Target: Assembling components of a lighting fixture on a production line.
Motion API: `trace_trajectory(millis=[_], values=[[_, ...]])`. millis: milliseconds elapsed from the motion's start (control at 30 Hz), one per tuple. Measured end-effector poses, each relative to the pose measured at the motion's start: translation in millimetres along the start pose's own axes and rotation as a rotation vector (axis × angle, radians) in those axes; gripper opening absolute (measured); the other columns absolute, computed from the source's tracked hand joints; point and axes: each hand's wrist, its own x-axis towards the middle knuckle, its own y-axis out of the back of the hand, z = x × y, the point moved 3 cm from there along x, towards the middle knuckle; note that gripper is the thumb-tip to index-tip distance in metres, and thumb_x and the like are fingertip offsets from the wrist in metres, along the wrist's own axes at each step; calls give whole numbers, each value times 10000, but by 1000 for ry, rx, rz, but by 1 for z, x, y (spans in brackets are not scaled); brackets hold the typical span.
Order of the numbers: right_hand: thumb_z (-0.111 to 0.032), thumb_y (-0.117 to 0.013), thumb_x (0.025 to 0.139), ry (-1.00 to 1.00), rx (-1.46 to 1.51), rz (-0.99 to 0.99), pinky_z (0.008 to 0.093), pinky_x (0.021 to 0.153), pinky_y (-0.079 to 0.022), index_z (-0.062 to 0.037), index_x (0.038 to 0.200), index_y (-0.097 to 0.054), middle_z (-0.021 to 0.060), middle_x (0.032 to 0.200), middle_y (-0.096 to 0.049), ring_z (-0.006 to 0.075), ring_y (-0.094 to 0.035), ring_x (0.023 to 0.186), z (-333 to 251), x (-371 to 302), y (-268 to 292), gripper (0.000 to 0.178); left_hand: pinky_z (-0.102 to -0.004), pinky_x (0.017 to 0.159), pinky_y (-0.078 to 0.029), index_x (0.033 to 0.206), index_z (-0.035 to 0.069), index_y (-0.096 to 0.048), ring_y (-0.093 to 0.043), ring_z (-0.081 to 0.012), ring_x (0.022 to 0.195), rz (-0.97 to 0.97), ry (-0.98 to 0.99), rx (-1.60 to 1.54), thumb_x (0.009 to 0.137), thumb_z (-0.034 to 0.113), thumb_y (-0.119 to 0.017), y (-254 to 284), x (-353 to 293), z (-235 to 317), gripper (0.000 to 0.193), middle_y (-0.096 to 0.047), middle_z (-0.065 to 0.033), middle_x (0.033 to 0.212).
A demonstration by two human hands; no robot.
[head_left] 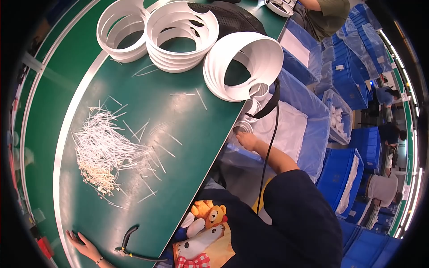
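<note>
My left hand [85, 248] rests at the near left of the green table, fingers apart around a dark patch I cannot make out. To its right lie pliers [127, 243] with black handles. My right hand [246, 140] reaches over the table's right edge, its fingers closed on the rim of a small white ring [242, 128]. More small white rings [253, 108] line up just beyond it. Large white ring-shaped parts stand nested in stacks: one at the right [243, 67], one in the middle [181, 35], one at the left [123, 33].
A heap of thin white plastic strips [105, 143] with cream-coloured bits [96, 178] covers the table's left part. Blue-lined bins [315, 120] stand beside the table. A black cable [270, 152] hangs near my right forearm. Another person [328, 18] is at the far end.
</note>
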Motion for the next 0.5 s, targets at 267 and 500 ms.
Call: trace_trajectory(millis=[267, 500], values=[[-139, -469, 723, 78, -171, -2, 345, 699, -440, -56, 790, -539, 98, 809, -547, 243, -547, 798, 17, -10, -32, 127, -322, 904, -347, 1272, 17, -318, -443, -247, 1102, -7, -18, 1, 872, 119, -433, -5, 3, 0, 429, -387, -114, 1279], [-176, -432, 741, 164, -384, 41, 363, 781, -371, -83, 729, -545, 54, 787, -532, 183, -534, 783, 9, 1, -39, 147, -316, 893, -356, 1274, 20, -317, -448, -242, 1098, 17, 10, 38, 870, 110, -436, 3, 1, 8, 430, -395, -115, 1273]])
